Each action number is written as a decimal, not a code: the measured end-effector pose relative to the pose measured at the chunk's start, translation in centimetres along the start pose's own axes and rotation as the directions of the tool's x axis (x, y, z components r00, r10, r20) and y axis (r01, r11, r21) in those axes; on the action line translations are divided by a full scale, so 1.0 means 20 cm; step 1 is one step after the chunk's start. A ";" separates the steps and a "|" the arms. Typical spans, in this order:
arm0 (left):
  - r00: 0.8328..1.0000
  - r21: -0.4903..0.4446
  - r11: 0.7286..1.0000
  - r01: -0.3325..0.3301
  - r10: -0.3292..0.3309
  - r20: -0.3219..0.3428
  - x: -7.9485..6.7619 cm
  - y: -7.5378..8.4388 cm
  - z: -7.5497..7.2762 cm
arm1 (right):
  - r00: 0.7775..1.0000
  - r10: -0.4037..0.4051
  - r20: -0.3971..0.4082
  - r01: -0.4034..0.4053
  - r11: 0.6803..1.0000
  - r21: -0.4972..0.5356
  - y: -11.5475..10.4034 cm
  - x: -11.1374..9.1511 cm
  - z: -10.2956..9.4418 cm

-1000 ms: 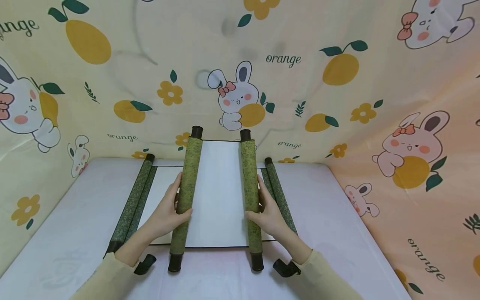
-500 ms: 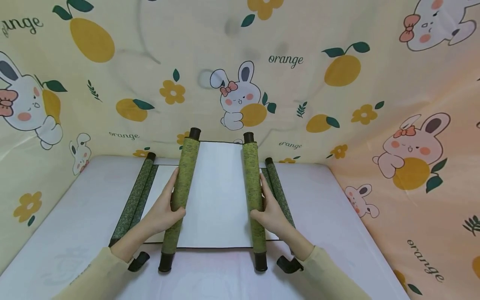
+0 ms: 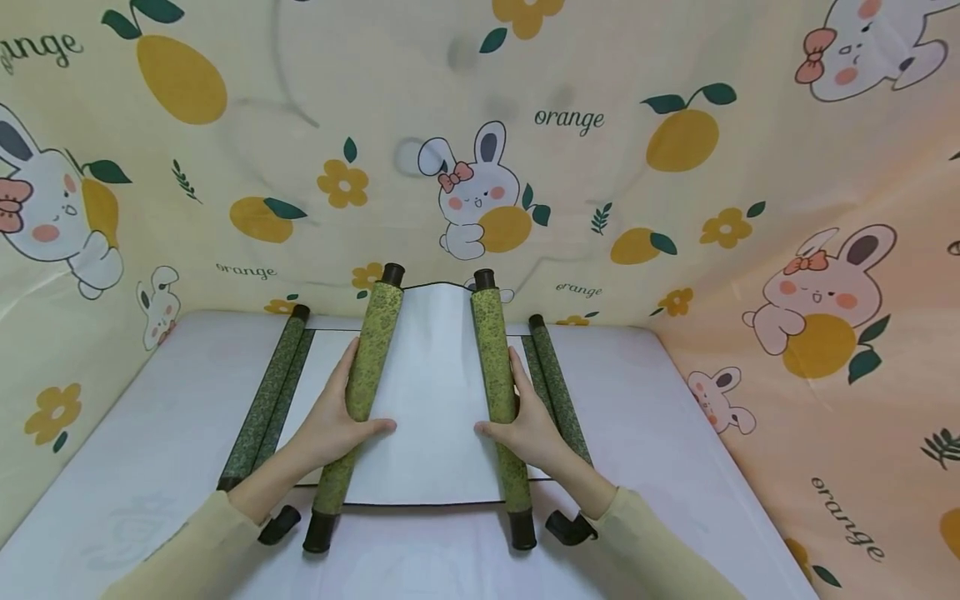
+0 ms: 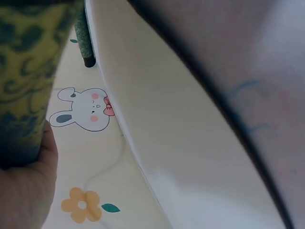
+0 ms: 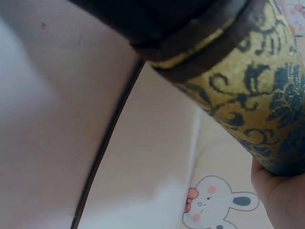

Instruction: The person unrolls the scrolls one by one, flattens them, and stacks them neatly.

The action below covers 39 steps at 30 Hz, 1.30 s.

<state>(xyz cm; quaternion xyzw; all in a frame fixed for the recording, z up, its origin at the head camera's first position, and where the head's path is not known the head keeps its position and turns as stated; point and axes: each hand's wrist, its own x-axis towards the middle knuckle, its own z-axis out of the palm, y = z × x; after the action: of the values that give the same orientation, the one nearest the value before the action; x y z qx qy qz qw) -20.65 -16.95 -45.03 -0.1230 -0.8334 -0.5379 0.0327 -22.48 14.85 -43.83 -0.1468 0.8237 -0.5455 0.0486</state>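
Note:
My left hand (image 3: 330, 429) grips the left roller (image 3: 375, 354) of a hanging scroll, and my right hand (image 3: 534, 429) grips the right roller (image 3: 491, 350). Both rollers wear yellow-green patterned cloth with dark end knobs. White paper (image 3: 420, 392) stretches between them, bowing slightly, with both thumbs over its side edges. Close up, the left wrist view has the patterned roller (image 4: 28, 71) against the palm; dark scrollwork on gold covers the roller (image 5: 248, 95) in the right wrist view. The held scroll overlaps a second scroll with dark green rollers (image 3: 264, 400), partly hidden behind it.
The second scroll lies on a white-covered table (image 3: 637, 400), its right roller (image 3: 555, 383) beyond my right hand. A cloth backdrop (image 3: 585, 50) printed with rabbits and oranges rises behind and beside the table. Small black pieces (image 3: 281, 525) sit by both sleeves.
The rollers' near ends have spread apart, while their far ends have drawn together over the last half second. The paper now bows, and the thumbs have slid inward onto it.

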 end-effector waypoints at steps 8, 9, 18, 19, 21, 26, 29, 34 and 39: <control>0.999 -0.025 0.999 -0.043 0.042 -0.018 -0.02 -0.04 -0.04 | 0.999 -0.052 0.018 0.051 0.999 0.015 0.00 -0.01 -0.03; 0.999 -0.028 0.998 -0.048 0.047 -0.020 -0.02 -0.04 -0.05 | 0.999 -0.047 0.019 0.047 0.999 0.017 0.00 -0.01 -0.03; 0.997 0.029 0.998 -0.050 0.052 -0.061 -0.04 -0.05 -0.10 | 1.000 0.026 -0.009 -0.025 0.998 0.061 0.02 0.00 -0.07; 0.997 0.035 0.998 -0.052 0.054 -0.062 -0.04 -0.05 -0.10 | 1.000 0.024 -0.011 -0.023 0.998 0.060 0.02 0.00 -0.08; 0.996 0.040 0.997 -0.059 0.061 -0.064 -0.04 -0.05 -0.12 | 1.000 0.021 -0.009 -0.020 0.998 0.063 0.02 0.00 -0.09; 0.994 0.056 0.995 -0.083 0.086 -0.062 -0.04 -0.04 -0.15 | 1.000 0.017 -0.001 -0.016 0.999 0.050 0.01 0.00 -0.11; 0.993 0.061 0.993 -0.101 0.104 -0.054 -0.04 -0.04 -0.15 | 1.000 0.022 0.003 -0.022 0.998 0.056 0.01 0.00 -0.11; 0.988 0.074 0.987 -0.141 0.145 -0.050 -0.03 -0.03 -0.14 | 0.999 0.037 -0.004 -0.037 0.999 0.034 0.02 0.01 -0.11; 0.989 0.094 0.988 -0.122 0.129 -0.073 -0.03 -0.04 -0.13 | 1.000 0.018 0.001 -0.018 1.000 0.019 0.02 0.01 -0.10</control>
<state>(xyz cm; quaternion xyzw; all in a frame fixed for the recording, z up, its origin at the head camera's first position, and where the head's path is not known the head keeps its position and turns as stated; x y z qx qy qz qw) -20.51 -19.64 -44.69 -0.1525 -0.8453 -0.5012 0.1051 -23.26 16.63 -43.46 -0.1391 0.8197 -0.5528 0.0553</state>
